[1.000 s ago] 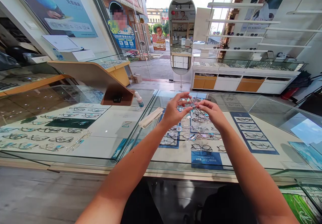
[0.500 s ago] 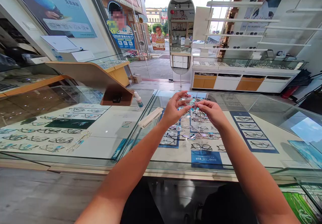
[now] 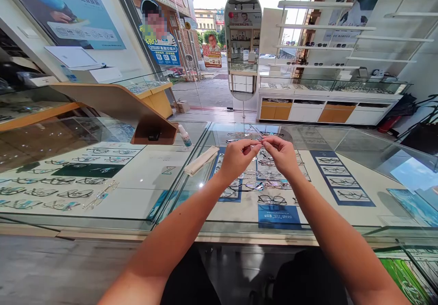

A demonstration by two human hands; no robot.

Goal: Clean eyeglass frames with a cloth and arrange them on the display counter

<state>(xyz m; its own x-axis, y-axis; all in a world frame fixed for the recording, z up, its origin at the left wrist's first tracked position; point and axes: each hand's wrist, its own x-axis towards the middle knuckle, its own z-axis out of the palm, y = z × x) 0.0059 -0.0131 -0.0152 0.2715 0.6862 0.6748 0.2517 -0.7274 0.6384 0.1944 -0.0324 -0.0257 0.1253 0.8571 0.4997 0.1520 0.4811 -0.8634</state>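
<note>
Over the glass display counter [image 3: 219, 225], my left hand [image 3: 237, 158] and my right hand [image 3: 281, 153] meet, fingertips nearly touching. Both are closed in a pinch on a pair of eyeglasses [image 3: 256, 130]; a thin arm of it slants up above the fingers. My fingers cover most of its frame. Beneath the glass lie rows of eyeglasses, among them a dark round pair [image 3: 272, 199] behind a blue card [image 3: 278, 214]. A folded beige cloth [image 3: 201, 160] rests on the counter to the left of my left hand.
A small white spray bottle [image 3: 185, 136] stands left of the cloth, by a brown slanted stand [image 3: 153, 129]. More eyeglasses fill the left case [image 3: 82, 181]. An oval mirror [image 3: 243, 44] rises beyond the counter. White shelves [image 3: 318, 26] hang at the back right.
My left hand's spread fingers have curled into a pinch close to my right hand. The eyeglasses have turned, with a thin arm now pointing upward. The view has shifted slightly.
</note>
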